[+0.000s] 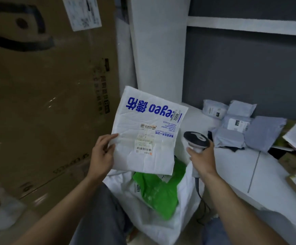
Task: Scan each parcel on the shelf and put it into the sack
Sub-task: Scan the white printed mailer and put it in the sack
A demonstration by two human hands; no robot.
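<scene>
Far left stands a tall carton [46,94], out of the way, with "SF EXPRESS" printed on it upside down and a white label [81,13] too blurred to read. The left hand [103,154] pinches the left edge of a white mailer [149,131], holding it flat and face-up – I'd say so the barcode sticker [143,149] low on its face is open to the scanner. Its blue print is upside down from here: "eyeo" beside Chinese characters, and "4002" at the edge. The mailer hangs right over the open white sack [184,200], which already holds a green bag [157,190], so it looks ready to drop in. The right hand [202,158], apart from the left, is wrapped round the handle of the scanner [196,138], head tilted toward the mailer. Further right, grey parcels [232,124] lie heaped on the white shelf [240,167] – their labels too small to read.
</scene>
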